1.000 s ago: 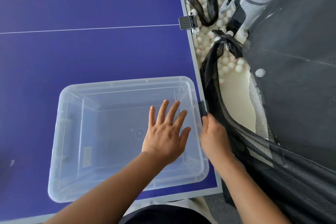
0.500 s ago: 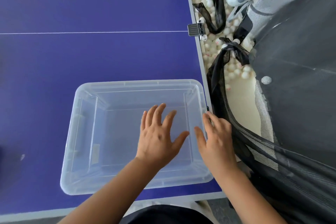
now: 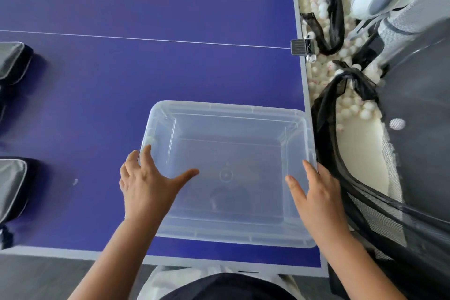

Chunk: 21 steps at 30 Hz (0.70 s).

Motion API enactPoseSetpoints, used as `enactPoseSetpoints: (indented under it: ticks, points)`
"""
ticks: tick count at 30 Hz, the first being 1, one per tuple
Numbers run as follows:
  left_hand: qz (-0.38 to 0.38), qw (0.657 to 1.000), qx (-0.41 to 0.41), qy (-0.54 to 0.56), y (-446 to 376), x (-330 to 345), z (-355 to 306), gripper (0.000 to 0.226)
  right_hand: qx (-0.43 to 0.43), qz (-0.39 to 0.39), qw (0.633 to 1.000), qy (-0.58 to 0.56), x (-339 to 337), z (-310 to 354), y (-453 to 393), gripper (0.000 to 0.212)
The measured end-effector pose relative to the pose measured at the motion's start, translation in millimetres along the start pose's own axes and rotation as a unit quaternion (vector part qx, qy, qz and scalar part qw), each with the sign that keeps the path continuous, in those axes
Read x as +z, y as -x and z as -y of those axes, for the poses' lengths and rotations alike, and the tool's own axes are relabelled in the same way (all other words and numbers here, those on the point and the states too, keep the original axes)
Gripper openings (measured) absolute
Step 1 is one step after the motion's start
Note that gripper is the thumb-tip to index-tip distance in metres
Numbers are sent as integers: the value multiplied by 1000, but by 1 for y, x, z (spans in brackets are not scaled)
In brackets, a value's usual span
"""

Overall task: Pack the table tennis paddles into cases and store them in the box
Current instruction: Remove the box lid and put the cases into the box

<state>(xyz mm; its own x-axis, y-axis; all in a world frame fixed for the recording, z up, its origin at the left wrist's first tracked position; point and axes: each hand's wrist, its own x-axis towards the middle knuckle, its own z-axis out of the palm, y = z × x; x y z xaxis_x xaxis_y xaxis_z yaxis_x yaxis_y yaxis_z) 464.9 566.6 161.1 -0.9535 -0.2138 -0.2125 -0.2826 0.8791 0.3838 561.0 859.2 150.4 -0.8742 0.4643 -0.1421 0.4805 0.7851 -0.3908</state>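
Both my hands now straddle the box point(image 3: 226, 114), left hand point(image 3: 146, 185) and right hand point(image 3: 319, 192) spread wide on its side rims; an uneven push could skid it off the near table edge point(image 3: 219, 259).

A clear, rectangular plastic storage box point(image 3: 229, 173) sat upright and open-topped at the near right corner of the table you faced, its right side just beside the table's right edge. Nothing lay inside it. At the far left, two grey zippered fabric paddle cases lay flat, cut off by the frame: one further away point(image 3: 11, 62), one nearer you point(image 3: 12, 187), well apart from the box.
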Motion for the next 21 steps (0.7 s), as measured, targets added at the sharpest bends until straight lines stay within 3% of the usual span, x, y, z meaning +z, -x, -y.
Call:
enactPoseSetpoints:
  ticks: [21]
  points:
    - [-18,998,9,64,7,-19,5,121,6,-47,995,-85,-13,20,8,66]
